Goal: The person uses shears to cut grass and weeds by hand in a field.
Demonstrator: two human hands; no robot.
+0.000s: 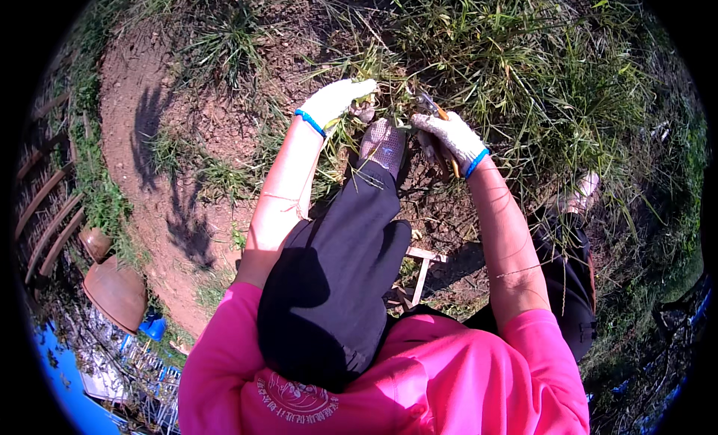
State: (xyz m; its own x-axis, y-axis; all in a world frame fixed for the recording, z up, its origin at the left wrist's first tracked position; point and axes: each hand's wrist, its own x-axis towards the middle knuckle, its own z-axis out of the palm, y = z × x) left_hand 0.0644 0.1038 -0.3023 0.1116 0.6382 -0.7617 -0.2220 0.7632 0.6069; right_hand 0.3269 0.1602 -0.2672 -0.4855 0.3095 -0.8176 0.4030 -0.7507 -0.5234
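Observation:
My left hand [339, 102], in a white knit glove with a blue cuff, is curled around a clump of green grass [367, 70] near the ground. Across from it, my right hand [455, 136] wears a matching glove and grips orange-handled pruning shears [441, 113]. Their metal blades point up and left toward the base of the grass, partly lost among the stems. My shoe [383, 143], with a mesh upper, is planted between the two hands. Some fingers of both hands are hidden by leaves or by the gloves' own backs.
Dense long grass [505, 64] spreads ahead and to the right. Reddish bare soil [129, 98] lies to the left. A small wooden stool [422, 272] stands under me. Brown pots [116, 292], a blue object [152, 326] and curved timber edging [47, 202] are farther left.

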